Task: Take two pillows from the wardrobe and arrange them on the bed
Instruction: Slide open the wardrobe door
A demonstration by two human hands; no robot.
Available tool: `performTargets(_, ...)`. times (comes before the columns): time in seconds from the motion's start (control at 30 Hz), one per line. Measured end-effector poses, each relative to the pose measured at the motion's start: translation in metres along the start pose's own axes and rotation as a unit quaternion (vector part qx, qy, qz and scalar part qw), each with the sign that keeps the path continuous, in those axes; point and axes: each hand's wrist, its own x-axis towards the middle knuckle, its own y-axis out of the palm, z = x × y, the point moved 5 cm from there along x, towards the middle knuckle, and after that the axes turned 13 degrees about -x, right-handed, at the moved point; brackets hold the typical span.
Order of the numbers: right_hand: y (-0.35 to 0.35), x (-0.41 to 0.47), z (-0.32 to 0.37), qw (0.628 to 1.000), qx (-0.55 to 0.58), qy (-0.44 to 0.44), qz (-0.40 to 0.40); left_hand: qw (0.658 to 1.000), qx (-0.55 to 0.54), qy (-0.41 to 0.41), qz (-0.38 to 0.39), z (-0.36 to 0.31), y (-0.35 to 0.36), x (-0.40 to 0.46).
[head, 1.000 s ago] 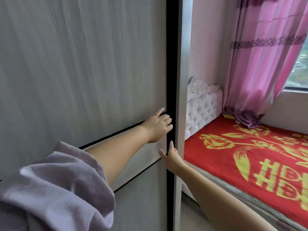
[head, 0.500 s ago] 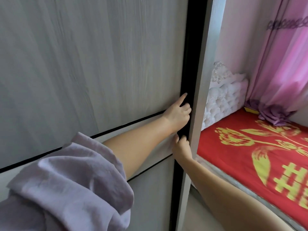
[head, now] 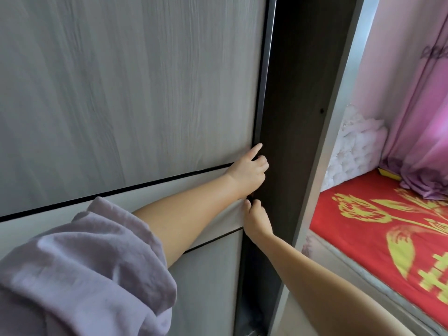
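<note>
A grey wood-grain sliding wardrobe door point(head: 135, 98) fills the left of the view. Its right edge stands a hand's width from the wardrobe's side panel point(head: 344, 112), leaving a dark gap point(head: 298, 98). My left hand point(head: 249, 173) curls its fingers around the door's edge, index finger pointing up. Just below, my right hand point(head: 257, 219) hooks its fingers on the same edge. No pillow shows in the dark gap. The bed point(head: 378, 229), covered in a red sheet with yellow patterns, lies to the right.
A white tufted headboard point(head: 356, 146) stands behind the wardrobe's side panel. Pink curtains point(head: 421, 117) hang at the far right, bunched on the bed's far corner. A lilac sleeve point(head: 80, 275) covers my left upper arm.
Both hands went from flat near the door's edge to gripping it. The door has slid left, and the thin dark slit has widened into a clear gap.
</note>
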Motion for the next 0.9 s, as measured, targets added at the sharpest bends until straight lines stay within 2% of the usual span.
performTargets(0.13, 0.030, -0.040, 0.033, 0.998, -0.041, -0.049, 0.015, 1.000, -0.013, -0.007, 0.025, 0.015, 0.009, -0.062)
performTargets(0.37, 0.091, -0.103, 0.088, 0.976, -0.102, -0.192, 0.028, 0.999, -0.003, -0.009, 0.047, 0.040, 0.028, -0.179)
performTargets(0.53, 0.137, -0.138, 0.130, 0.939, -0.177, -0.287, 0.060, 0.999, 0.045, 0.004, 0.018, 0.057, 0.033, -0.261)
performTargets(0.73, 0.184, -0.186, 0.179, 0.889, -0.226, -0.392, 0.062, 0.994, 0.078, -0.019, 0.072, 0.075, 0.039, -0.348)
performTargets(0.9, 0.219, -0.222, 0.213, 0.868, -0.217, -0.437, 0.091, 0.989, 0.078, -0.056, 0.110, 0.085, 0.034, -0.408)
